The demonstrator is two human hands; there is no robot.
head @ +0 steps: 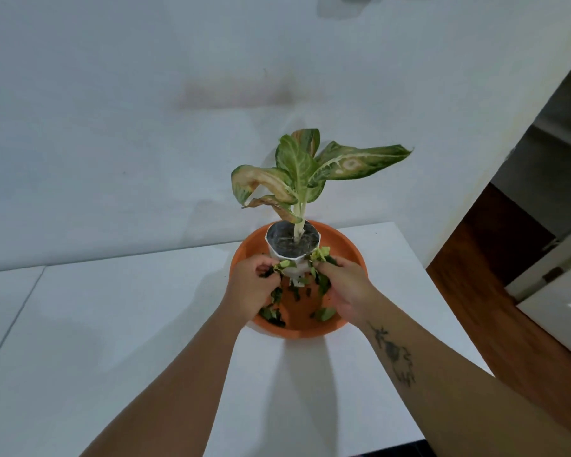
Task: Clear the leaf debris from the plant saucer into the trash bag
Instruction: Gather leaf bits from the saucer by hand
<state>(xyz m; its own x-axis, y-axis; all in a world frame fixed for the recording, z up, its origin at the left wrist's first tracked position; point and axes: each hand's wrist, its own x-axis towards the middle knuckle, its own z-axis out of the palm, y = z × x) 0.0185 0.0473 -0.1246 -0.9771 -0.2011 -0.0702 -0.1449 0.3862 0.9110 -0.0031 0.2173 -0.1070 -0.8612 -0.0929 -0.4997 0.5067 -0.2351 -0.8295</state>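
An orange plant saucer (346,245) sits on a white table, with a small white pot (293,243) holding a leafy plant (305,169) standing in it. Torn green leaf debris (323,314) lies on the saucer's near side. My left hand (249,285) is inside the saucer, left of the pot, fingers closed on leaf scraps (282,266). On the pot's right, my right hand (345,288) pinches more leaf pieces (320,253). No trash bag is in view.
The white table (112,324) runs left and toward me; its right edge (455,321) drops to a brown wooden floor (495,278). A pale wall stands right behind the saucer. A white door or cabinet (561,305) is at far right.
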